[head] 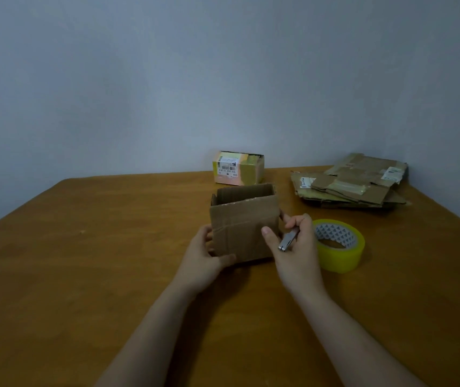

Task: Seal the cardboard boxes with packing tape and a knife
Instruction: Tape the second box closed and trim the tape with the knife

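A small brown cardboard box [244, 222] stands on the wooden table [83, 261] with its top flaps open. My left hand [206, 255] grips its lower left corner, thumb on the front face. My right hand [295, 241] holds a small metal knife [288, 240] in its fingers while the thumb presses on the box's right front edge. A roll of yellowish packing tape [340, 247] lies flat on the table just right of my right hand.
A taped box with a barcode label [238, 168] sits at the back by the wall. A pile of flattened cardboard boxes [354, 182] lies at the back right. The table's left edge runs diagonally at the left.
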